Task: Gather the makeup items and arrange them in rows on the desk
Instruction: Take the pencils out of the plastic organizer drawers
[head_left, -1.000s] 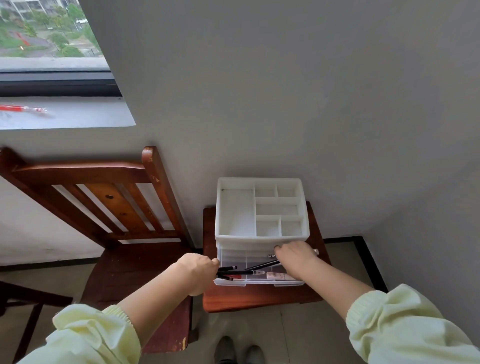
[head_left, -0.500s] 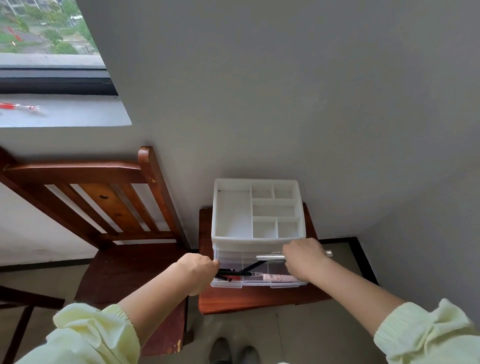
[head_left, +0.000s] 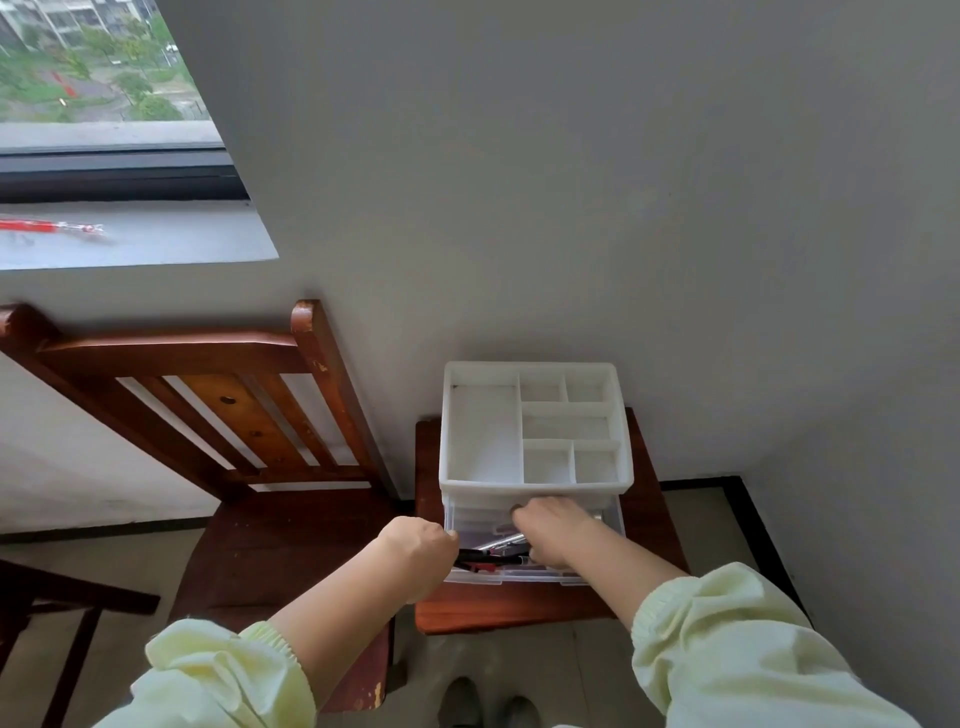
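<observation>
R hand (head_left: 553, 525) fingers hidden in drawer (head_left: 519, 576), pens (head_left: 485, 559) part-hidden by L hand (head_left: 418, 545), chair (head_left: 171, 353) cropped left

No text, label, brand or number can be read anywhere

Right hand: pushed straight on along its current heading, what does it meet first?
Likely the front of the white organizer, just above the open drawer that the right hand reaches into; depth is unclear.

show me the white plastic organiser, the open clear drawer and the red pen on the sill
white plastic organiser (head_left: 483, 431), head view, bare left compartment
clear plastic drawer (head_left: 519, 576), head view, front wall
red pen (head_left: 31, 226) on windowsill, head view, barrel
</observation>
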